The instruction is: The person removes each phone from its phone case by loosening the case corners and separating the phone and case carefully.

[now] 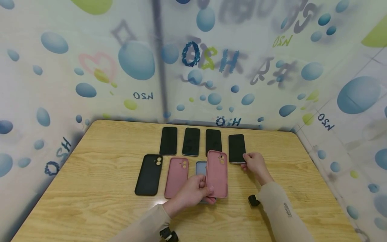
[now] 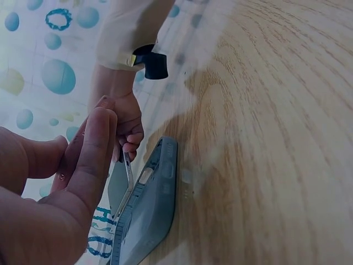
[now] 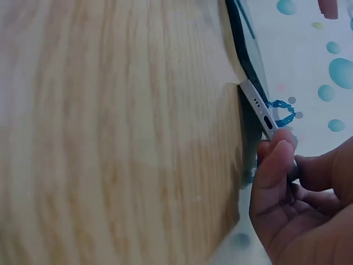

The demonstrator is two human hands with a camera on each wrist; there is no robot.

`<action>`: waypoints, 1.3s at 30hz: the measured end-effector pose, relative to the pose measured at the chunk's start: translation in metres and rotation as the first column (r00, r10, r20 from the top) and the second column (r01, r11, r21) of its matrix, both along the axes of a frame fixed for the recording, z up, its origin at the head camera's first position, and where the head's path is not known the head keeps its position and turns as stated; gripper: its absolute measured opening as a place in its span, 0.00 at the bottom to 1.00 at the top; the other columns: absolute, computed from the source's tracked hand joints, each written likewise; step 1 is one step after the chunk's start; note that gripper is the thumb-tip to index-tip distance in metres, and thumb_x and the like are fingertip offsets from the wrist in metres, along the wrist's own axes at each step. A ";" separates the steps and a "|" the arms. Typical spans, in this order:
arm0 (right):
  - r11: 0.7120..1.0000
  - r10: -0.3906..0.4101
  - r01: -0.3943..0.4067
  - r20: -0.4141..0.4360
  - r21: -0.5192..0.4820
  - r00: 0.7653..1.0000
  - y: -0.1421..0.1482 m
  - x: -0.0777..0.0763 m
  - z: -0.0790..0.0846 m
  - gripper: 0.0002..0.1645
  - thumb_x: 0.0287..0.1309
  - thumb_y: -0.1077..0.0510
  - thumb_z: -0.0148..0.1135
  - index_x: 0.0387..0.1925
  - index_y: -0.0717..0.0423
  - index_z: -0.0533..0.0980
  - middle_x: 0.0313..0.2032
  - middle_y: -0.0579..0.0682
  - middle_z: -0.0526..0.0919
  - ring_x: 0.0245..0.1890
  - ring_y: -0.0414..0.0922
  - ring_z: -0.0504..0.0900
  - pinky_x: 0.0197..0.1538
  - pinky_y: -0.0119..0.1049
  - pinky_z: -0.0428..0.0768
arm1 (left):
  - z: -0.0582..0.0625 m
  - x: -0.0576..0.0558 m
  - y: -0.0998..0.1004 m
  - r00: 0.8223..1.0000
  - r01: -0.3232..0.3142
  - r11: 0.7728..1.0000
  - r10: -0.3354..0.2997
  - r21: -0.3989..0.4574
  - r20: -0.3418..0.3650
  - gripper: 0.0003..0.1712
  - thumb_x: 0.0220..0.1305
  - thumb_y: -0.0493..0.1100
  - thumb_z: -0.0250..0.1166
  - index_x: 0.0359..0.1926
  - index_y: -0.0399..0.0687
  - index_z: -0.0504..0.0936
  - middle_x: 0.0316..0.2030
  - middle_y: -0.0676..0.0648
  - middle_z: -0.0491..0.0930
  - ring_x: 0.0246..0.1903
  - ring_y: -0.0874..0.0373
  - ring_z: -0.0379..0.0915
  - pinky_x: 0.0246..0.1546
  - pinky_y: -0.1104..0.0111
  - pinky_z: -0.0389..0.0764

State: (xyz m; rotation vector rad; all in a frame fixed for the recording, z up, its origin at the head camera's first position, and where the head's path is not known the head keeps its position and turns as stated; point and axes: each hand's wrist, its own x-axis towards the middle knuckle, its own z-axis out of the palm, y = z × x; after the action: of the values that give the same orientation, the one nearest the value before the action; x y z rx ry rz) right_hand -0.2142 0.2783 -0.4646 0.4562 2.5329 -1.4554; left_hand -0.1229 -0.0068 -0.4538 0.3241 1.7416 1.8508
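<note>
In the head view my left hand (image 1: 190, 192) grips a pink phone case (image 1: 217, 173) by its lower left edge, thumb on its inner face. The case overlaps a light blue phone case (image 1: 201, 166), which lies mostly hidden beneath it and shows its raised rim in the left wrist view. To the right, my right hand (image 1: 257, 165) pinches a black-screened phone (image 1: 237, 147) at its lower right corner. The right wrist view shows that phone's port edge (image 3: 259, 109) tilted, with thumb and fingers closed on the corner.
Three more dark phones (image 1: 168, 141) lie in a row along the back of the wooden table (image 1: 90, 188). A black phone case (image 1: 148, 174) and another pink phone case (image 1: 176, 176) lie left of my left hand. A patterned curtain (image 1: 139, 107) hangs behind the table.
</note>
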 end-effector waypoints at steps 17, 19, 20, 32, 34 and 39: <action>0.948 0.050 -0.058 0.033 0.312 0.998 -0.004 -0.013 0.002 0.23 0.80 0.52 0.49 0.33 0.65 0.77 0.20 0.51 0.81 0.17 0.41 0.78 0.26 0.32 0.75 | 0.001 0.002 0.001 1.000 0.000 1.000 0.000 -0.022 0.003 0.12 0.77 0.32 0.57 0.55 0.28 0.74 0.38 0.36 0.88 0.36 0.44 0.89 0.39 0.59 0.88; 0.942 0.037 -0.048 0.041 0.332 0.998 -0.005 -0.014 0.002 0.24 0.80 0.51 0.50 0.30 0.64 0.77 0.19 0.50 0.81 0.17 0.41 0.78 0.26 0.32 0.75 | 0.001 0.002 0.002 1.000 -0.002 1.000 0.002 -0.021 0.007 0.12 0.77 0.31 0.57 0.56 0.28 0.74 0.38 0.35 0.88 0.37 0.44 0.89 0.39 0.58 0.88; 0.939 0.031 -0.044 0.044 0.340 0.999 -0.005 -0.016 0.002 0.25 0.80 0.51 0.50 0.28 0.63 0.77 0.18 0.50 0.81 0.17 0.41 0.78 0.26 0.32 0.75 | 0.001 0.003 0.002 1.000 -0.004 1.000 0.004 -0.022 0.007 0.12 0.77 0.31 0.57 0.56 0.28 0.74 0.38 0.35 0.88 0.37 0.43 0.89 0.39 0.58 0.88; 0.923 0.042 -0.035 -0.010 0.383 0.999 -0.001 -0.013 0.002 0.26 0.77 0.54 0.54 0.22 0.62 0.81 0.16 0.49 0.82 0.17 0.42 0.79 0.29 0.33 0.74 | 0.001 0.002 0.005 1.000 -0.010 0.999 0.010 -0.041 0.013 0.09 0.76 0.31 0.58 0.52 0.30 0.75 0.36 0.37 0.88 0.34 0.46 0.89 0.37 0.61 0.88; 0.922 0.046 -0.038 -0.011 0.384 0.999 0.001 -0.011 0.004 0.26 0.77 0.54 0.54 0.22 0.61 0.80 0.17 0.50 0.82 0.18 0.42 0.79 0.29 0.33 0.74 | 0.000 0.002 0.007 1.000 -0.007 0.999 0.007 -0.048 0.006 0.08 0.76 0.31 0.58 0.52 0.30 0.75 0.35 0.38 0.88 0.34 0.46 0.89 0.37 0.61 0.88; 0.920 0.061 -0.051 -0.013 0.388 0.998 0.006 -0.006 0.009 0.25 0.77 0.51 0.54 0.26 0.62 0.80 0.19 0.51 0.82 0.21 0.44 0.79 0.32 0.35 0.73 | -0.001 0.003 0.010 1.000 -0.001 0.998 0.001 -0.056 -0.005 0.07 0.75 0.31 0.59 0.50 0.30 0.75 0.34 0.37 0.88 0.33 0.45 0.89 0.36 0.60 0.88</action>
State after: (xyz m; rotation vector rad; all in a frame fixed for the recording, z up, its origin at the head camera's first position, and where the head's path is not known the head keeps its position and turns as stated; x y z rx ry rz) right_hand -0.2198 0.2839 -0.4557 0.4178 2.8337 -0.9388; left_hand -0.1194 0.0028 -0.4547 0.3061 1.7934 1.7994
